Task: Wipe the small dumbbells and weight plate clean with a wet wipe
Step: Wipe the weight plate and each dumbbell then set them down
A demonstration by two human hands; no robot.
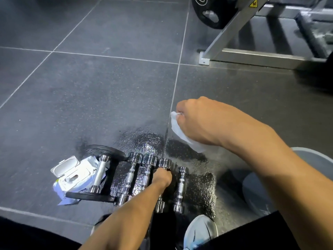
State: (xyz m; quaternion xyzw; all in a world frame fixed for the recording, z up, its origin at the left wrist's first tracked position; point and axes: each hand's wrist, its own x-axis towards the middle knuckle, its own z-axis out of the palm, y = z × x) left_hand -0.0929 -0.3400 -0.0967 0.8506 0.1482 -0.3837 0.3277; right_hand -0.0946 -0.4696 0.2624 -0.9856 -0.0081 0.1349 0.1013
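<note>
Several small chrome dumbbells lie side by side on the dark rubber floor. My left hand (162, 177) grips the handle of one chrome dumbbell (164, 164) in the row. Another dumbbell (180, 188) lies free just to its right, and two more (132, 170) lie to its left. A fifth dumbbell (100, 173) rests on the wet wipe pack (72, 177), whose lid is flipped up. Black weight plates (106, 150) sit at the left of the row. My right hand (201, 121) is raised above the floor, holding a crumpled white wet wipe (177, 131).
The floor around the dumbbells shines wet (144, 141). A grey machine frame (234, 53) with a large black plate (210, 13) stands at the back right. My light shoes (200, 230) are close in front, near the bottom edge.
</note>
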